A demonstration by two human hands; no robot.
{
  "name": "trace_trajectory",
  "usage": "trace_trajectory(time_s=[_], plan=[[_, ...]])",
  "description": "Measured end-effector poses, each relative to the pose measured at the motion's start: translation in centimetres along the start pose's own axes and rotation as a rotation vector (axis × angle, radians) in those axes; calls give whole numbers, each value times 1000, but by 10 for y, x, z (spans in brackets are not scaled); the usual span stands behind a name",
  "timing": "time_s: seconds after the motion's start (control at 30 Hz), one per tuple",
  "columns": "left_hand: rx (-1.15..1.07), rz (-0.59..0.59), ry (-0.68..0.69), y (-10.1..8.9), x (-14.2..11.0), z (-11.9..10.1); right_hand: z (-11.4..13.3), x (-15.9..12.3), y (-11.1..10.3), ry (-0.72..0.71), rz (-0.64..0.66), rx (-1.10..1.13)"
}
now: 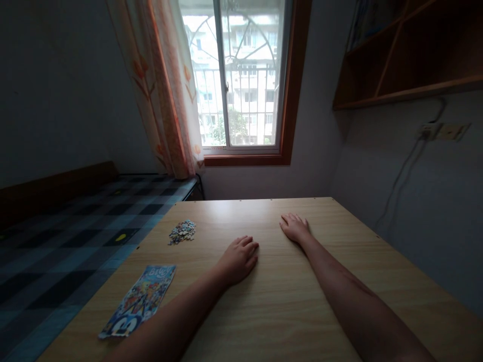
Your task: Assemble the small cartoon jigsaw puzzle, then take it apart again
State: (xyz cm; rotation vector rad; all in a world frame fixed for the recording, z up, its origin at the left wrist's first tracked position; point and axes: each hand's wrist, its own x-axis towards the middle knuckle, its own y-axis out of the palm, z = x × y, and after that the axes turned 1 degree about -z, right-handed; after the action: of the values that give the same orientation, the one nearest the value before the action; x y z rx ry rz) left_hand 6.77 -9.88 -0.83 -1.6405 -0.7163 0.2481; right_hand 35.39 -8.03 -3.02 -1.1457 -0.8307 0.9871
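Note:
My left hand (238, 259) rests palm down on the wooden table (287, 311), fingers loosely curled but apart, holding nothing. My right hand (295, 227) lies flat on the table farther back, fingers stretched out and empty. A small pile of jigsaw pieces (182, 232) sits to the left of my left hand, apart from it. A colourful printed picture sheet (138, 301) lies near the table's left front edge, beside my left forearm.
A bed with a checked blue cover (71, 236) runs along the table's left side. A window (236, 75) with an orange curtain (166, 90) is behind the table. A wooden shelf (407, 50) and a wall socket (443, 131) are at the right.

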Motion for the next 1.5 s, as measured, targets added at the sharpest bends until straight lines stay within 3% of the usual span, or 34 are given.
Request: trace_trajectory(time_s=[1.17,1.5], plan=[[27,-14,8,-4,-5,-2,-3,2,2,-17,-74,68],[109,-8,73,-16,-3,-13,2,-1,4,-9,-92,20]])
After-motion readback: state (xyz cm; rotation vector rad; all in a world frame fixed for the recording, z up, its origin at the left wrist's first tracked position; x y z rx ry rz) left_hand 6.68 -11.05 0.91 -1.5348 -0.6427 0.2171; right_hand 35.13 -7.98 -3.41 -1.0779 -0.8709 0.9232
